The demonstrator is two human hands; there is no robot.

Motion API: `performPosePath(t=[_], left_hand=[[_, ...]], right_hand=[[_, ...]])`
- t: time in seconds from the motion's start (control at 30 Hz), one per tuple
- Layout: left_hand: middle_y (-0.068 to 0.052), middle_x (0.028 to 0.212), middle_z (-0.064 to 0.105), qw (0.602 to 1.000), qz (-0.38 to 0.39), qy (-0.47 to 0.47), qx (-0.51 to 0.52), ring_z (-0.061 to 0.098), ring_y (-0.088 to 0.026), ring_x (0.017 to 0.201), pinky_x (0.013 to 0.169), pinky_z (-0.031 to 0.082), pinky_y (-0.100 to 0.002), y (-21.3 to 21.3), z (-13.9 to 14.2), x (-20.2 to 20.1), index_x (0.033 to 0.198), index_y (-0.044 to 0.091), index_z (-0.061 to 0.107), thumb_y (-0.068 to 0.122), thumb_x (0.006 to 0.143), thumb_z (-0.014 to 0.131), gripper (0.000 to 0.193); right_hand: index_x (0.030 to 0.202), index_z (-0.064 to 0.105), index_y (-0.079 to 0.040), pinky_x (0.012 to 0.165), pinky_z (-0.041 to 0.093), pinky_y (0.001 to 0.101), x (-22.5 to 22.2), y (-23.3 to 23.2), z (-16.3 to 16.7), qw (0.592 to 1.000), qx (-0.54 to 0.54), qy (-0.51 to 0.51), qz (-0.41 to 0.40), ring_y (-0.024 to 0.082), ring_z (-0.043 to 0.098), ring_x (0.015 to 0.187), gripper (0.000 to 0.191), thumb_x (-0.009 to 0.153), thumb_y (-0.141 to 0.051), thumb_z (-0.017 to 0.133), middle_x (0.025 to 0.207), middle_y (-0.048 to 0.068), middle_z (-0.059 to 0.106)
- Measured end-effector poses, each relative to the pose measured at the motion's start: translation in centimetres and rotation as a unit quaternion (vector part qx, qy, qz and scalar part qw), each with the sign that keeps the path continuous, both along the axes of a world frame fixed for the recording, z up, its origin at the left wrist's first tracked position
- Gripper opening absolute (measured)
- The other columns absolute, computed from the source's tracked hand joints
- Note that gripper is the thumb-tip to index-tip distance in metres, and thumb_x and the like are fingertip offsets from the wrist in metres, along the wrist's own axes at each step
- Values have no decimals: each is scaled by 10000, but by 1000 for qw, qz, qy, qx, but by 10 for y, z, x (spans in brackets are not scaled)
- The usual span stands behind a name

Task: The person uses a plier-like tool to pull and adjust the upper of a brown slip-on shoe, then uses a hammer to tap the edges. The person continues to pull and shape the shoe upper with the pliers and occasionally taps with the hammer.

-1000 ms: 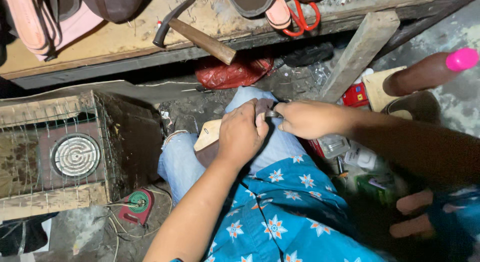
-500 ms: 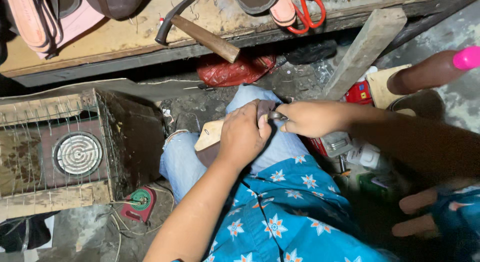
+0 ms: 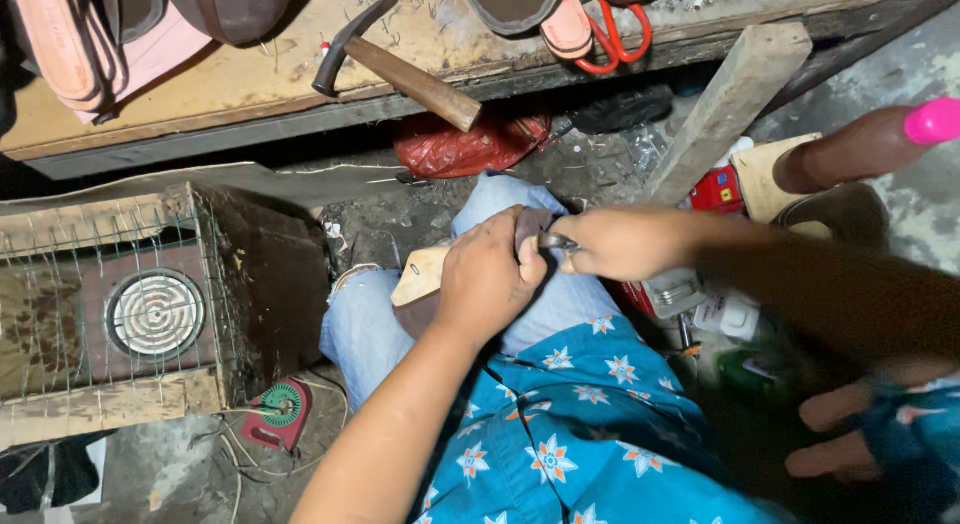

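Tan shoe last (image 3: 420, 274) rests on your denim knee (image 3: 365, 329), toe end sticking out left of your left hand (image 3: 487, 279), which is clamped over its leather upper. Just right, your right hand (image 3: 620, 242) is closed on metal pliers (image 3: 556, 243) biting the leather edge.

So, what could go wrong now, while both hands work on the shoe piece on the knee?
1. The right hand holds a small metal tool right against the left hand; a slip could hurt the fingers.
2. The shoe piece rests only on the knee, so it may shift under pressure.
3. The hammer handle sticks out over the bench edge above the legs; a knock might bring it down.
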State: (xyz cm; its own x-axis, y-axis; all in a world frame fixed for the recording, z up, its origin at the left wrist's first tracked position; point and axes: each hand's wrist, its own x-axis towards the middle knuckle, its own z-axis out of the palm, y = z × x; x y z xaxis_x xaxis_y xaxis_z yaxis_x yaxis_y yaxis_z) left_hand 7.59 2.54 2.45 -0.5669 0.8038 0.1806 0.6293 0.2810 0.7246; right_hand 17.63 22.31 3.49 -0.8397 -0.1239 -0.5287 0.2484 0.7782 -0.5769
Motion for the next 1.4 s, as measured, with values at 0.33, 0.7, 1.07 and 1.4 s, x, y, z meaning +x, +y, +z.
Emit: performPosePath(t=[0.33,0.7,1.07,1.4], left_hand=[[-251,1111,707,996,-23,-78,40,672,-433,1042,932,522,-483,-2,-4,-18,1232,12,656,245,924,588,392],[-240,1070,712,996,-42,-74,9,677,-438,996,899,539,-487,-13,10,-17,1234,44,649,210,874,576,403],[-218,1065,730,995,-62,-81,1,688,-420,1010,904,532,-490,-19,6,-20,1240,65,658,233,877,581,408],[-199,1040,744,990,-20,-135,39,718,-392,971,869,563,-443,-15,7,-32,1143,62,711,192,895,575,311]], right_hand=[[1009,580,-3,749,538,509,14,-60,-28,952,214,179,-128,418,692,828,242,904,-217,623,863,220,700],[1049,654,-29,836,513,459,-21,-8,16,997,-27,-37,69,366,692,940,320,853,-280,676,967,196,727],[962,628,-17,727,517,521,-6,-20,28,997,55,6,46,411,686,808,362,934,-377,639,818,234,698],[1006,601,28,804,511,551,-3,-63,12,963,133,231,-40,460,666,903,292,870,-224,658,903,251,698]])
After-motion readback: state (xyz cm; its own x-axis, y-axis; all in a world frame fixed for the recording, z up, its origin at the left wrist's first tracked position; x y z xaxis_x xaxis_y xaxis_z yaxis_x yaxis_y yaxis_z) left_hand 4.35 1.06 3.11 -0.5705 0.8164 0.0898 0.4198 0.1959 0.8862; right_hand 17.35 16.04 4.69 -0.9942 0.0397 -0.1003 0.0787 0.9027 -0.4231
